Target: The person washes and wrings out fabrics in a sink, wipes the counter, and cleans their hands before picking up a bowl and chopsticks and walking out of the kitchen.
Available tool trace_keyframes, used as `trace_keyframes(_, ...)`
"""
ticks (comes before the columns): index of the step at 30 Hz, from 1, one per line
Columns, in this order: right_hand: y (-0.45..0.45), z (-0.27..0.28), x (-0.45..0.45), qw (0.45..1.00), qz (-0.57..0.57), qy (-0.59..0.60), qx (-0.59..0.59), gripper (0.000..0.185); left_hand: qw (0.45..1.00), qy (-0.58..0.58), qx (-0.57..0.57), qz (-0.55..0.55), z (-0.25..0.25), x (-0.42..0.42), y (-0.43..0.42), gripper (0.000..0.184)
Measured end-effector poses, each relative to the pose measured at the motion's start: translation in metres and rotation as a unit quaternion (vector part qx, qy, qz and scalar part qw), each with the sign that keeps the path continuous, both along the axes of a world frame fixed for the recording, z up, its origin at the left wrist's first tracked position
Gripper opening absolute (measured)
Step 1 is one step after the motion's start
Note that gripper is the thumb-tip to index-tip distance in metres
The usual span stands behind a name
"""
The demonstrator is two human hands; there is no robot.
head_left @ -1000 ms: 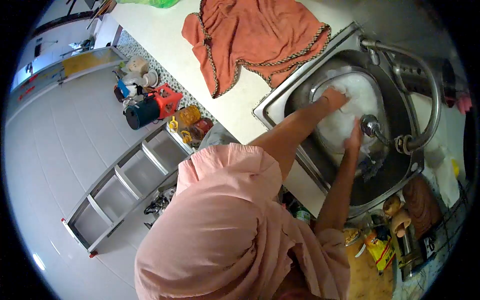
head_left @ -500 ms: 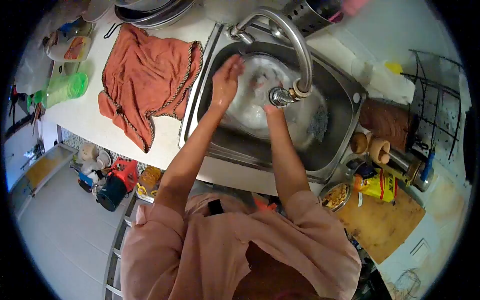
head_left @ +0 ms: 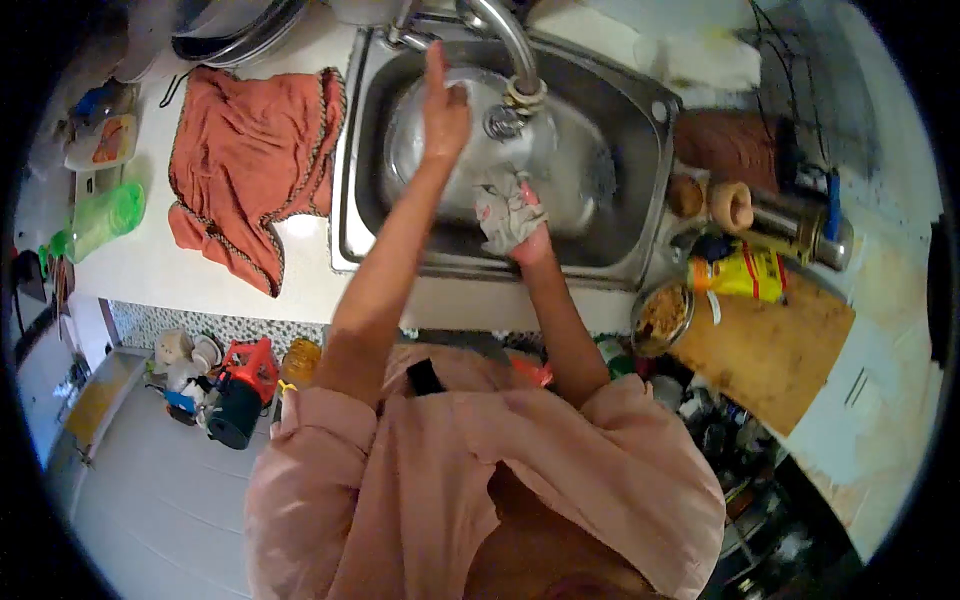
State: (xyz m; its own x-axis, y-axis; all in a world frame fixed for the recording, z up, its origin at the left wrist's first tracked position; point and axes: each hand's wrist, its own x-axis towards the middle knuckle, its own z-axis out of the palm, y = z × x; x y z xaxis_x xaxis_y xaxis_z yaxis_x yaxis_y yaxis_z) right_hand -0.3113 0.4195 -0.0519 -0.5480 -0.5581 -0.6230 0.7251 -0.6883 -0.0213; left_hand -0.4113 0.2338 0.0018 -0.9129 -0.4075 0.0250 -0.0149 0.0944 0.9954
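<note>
Right hand (head_left: pixel 533 246) holding cloth (head_left: pixel 508 212), blurrily lettered packet (head_left: pixel 742 274)

The white table (head_left: pixel 130 262) carries an orange cloth (head_left: pixel 245 160), upper left, a green bottle (head_left: pixel 112 217), left, and a wooden board (head_left: pixel 770 345), right.

A loose, dusty-pink top (head_left: pixel 400 490) covers the torso, its cloth creased into soft folds around a wide, uneven neck opening. The left sleeve (head_left: pixel 322 430) and right sleeve (head_left: pixel 655 425) are short and roomy. A small black rectangle (head_left: pixel 424 377) marks the front. The left hand (head_left: pixel 445 120) is bare.
</note>
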Motion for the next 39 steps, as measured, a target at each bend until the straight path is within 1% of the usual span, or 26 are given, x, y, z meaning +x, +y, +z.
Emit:
trace_keyframes(2, 0.008, 0.023, 0.008, 0.998, -0.004, 0.054, -0.031, 0.047, 0.994, -0.080, -0.001, -0.075, -0.002, 0.046, -0.017, 0.061)
trace_keyframes(4, -0.002, 0.072, 0.013, 0.983, -0.158, 0.086, -0.023, 0.052, 0.933, -0.290, 0.163, -0.136, 0.023, 0.094, -0.008, 0.058)
trace_keyframes(5, -0.009, 0.091, 0.009, 0.981, -0.168, 0.095, -0.023, 0.052, 0.895, -0.315, 0.295, -0.118, 0.026, 0.116, 0.011, 0.056)
trace_keyframes(6, -0.017, 0.109, 0.008, 0.972, -0.210, 0.101, 0.039, 0.054, 0.837, -0.338, 0.419, -0.099, 0.029, 0.130, 0.033, 0.056)
trace_keyframes(7, -0.024, 0.119, 0.011, 0.957, -0.252, 0.103, 0.100, 0.056, 0.838, -0.339, 0.412, -0.112, 0.042, 0.129, 0.045, 0.056)
trace_keyframes(8, -0.028, 0.121, 0.012, 0.953, -0.266, 0.109, 0.098, 0.056, 0.812, -0.268, 0.504, -0.120, 0.058, 0.125, 0.054, 0.059)
trace_keyframes(9, -0.030, 0.120, 0.013, 0.941, -0.237, 0.139, 0.197, 0.057, 0.772, -0.197, 0.590, -0.132, 0.071, 0.121, 0.059, 0.063)
trace_keyframes(10, -0.029, 0.119, 0.015, 0.916, -0.212, 0.162, 0.299, 0.058, 0.768, -0.206, 0.585, -0.158, 0.077, 0.117, 0.061, 0.063)
trace_keyframes(11, -0.030, 0.115, 0.014, 0.856, -0.153, 0.251, 0.425, 0.054, 0.807, -0.163, 0.542, -0.166, 0.081, 0.110, 0.063, 0.060)
trace_keyframes(12, -0.031, 0.113, 0.013, 0.814, -0.146, 0.316, 0.465, 0.048, 0.841, -0.115, 0.498, -0.175, 0.085, 0.102, 0.066, 0.058)
trace_keyframes(13, -0.032, 0.111, 0.011, 0.764, -0.144, 0.376, 0.504, 0.042, 0.834, -0.105, 0.516, -0.166, 0.087, 0.098, 0.066, 0.045)
trace_keyframes(14, -0.037, 0.121, 0.011, 0.762, -0.168, 0.391, 0.488, 0.037, 0.903, -0.100, 0.394, -0.139, 0.091, 0.095, 0.069, 0.034)
trace_keyframes(15, -0.041, 0.131, 0.010, 0.810, -0.193, 0.359, 0.422, 0.038, 0.919, -0.094, 0.367, -0.108, 0.085, 0.095, 0.069, 0.028)
trace_keyframes(16, -0.044, 0.146, 0.008, 0.848, -0.224, 0.327, 0.351, 0.040, 0.967, -0.044, 0.215, -0.132, 0.109, 0.091, 0.069, 0.024)
trace_keyframes(18, -0.043, 0.220, 0.007, 0.935, -0.278, 0.056, 0.213, 0.044, 0.972, 0.148, -0.019, -0.182, 0.123, 0.083, 0.072, 0.024)
trace_keyframes(20, -0.042, 0.146, 0.010, 0.961, -0.226, 0.144, 0.060, 0.057, 0.871, 0.318, -0.219, -0.303, 0.131, 0.072, 0.068, 0.036)
trace_keyframes(21, -0.029, 0.166, 0.011, 0.976, -0.193, 0.096, 0.028, 0.057, 0.813, 0.353, -0.273, -0.373, 0.133, 0.061, 0.061, 0.048)
trace_keyframes(22, -0.019, 0.188, 0.014, 0.987, -0.155, 0.047, -0.010, 0.058, 0.756, 0.386, -0.343, -0.403, 0.132, 0.056, 0.055, 0.051)
trace_keyframes(23, -0.008, 0.179, 0.009, 0.982, -0.179, 0.051, -0.003, 0.058, 0.692, 0.418, -0.411, -0.421, 0.134, 0.055, 0.050, 0.053)
trace_keyframes(25, 0.019, 0.151, -0.020, 0.956, -0.093, 0.265, -0.078, 0.051, 0.658, 0.402, -0.432, -0.468, 0.150, 0.066, 0.045, 0.048)
trace_keyframes(26, 0.024, 0.157, -0.025, 0.954, -0.112, 0.270, -0.071, 0.051, 0.648, 0.414, -0.424, -0.479, 0.145, 0.063, 0.050, 0.048)
trace_keyframes(28, 0.014, 0.171, -0.029, 0.954, -0.031, 0.181, 0.238, 0.037, 0.704, 0.394, -0.430, -0.405, 0.123, 0.052, 0.059, 0.042)
trace_keyframes(30, -0.008, 0.086, -0.066, 0.943, -0.152, 0.274, 0.115, 0.027, 0.715, 0.379, -0.428, -0.402, 0.116, 0.042, 0.075, 0.041)
trace_keyframes(31, -0.011, 0.084, -0.072, 0.927, -0.202, 0.315, 0.038, 0.023, 0.734, 0.351, -0.433, -0.388, 0.117, 0.038, 0.082, 0.040)
trace_keyframes(34, 0.001, 0.070, -0.062, 0.925, -0.179, 0.312, 0.120, 0.022, 0.720, 0.422, -0.431, -0.343, 0.115, 0.026, 0.101, 0.041)
trace_keyframes(39, 0.009, 0.070, -0.067, 0.879, -0.207, 0.351, 0.248, 0.021, 0.761, 0.300, -0.458, -0.348, 0.108, 0.008, 0.121, 0.044)
